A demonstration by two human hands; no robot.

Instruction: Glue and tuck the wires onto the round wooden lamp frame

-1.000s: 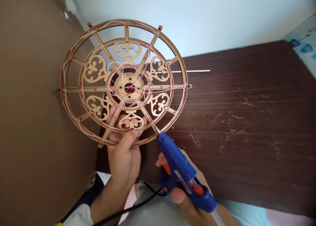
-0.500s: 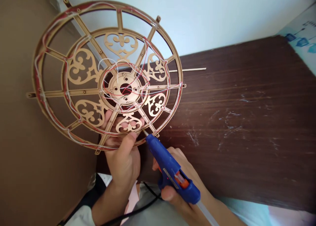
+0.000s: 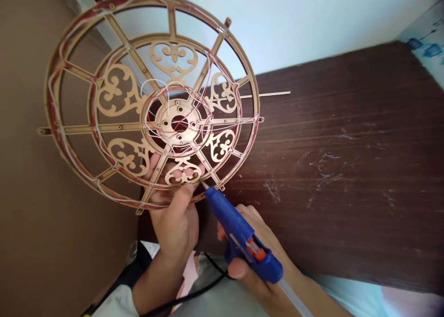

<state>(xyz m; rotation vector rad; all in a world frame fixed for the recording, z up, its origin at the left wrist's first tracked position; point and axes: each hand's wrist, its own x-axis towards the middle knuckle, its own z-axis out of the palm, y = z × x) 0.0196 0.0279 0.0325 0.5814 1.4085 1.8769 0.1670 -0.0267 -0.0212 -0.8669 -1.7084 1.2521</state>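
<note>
The wheel is a flat gold ring with spokes and curly heart shapes cut into it. Thin red and white wires run around its rings and cross over the round middle part. It is held up in the air, tilted, over the left edge of the desk. Much of it hangs out past that edge.

The left hand holds the wheel at its bottom. The thumb presses on the front of the rim, and the fingers are curled behind it. You can see them through the gaps.

The right hand is closed around a blue glue gun, just to the right of the left hand. A finger sits by the orange trigger. The tip of the gun touches the wheel at a spoke near the bottom, right beside the left thumb. A clear glue stick pokes out of the back of the gun. A black cord runs from the gun down past the near edge of the desk.

The desk is dark brown wood with pale scratches and smears. A thin stick lies by the far edge, partly behind the wheel. A white wall is behind the desk. A brown board stands along the left side.
</note>
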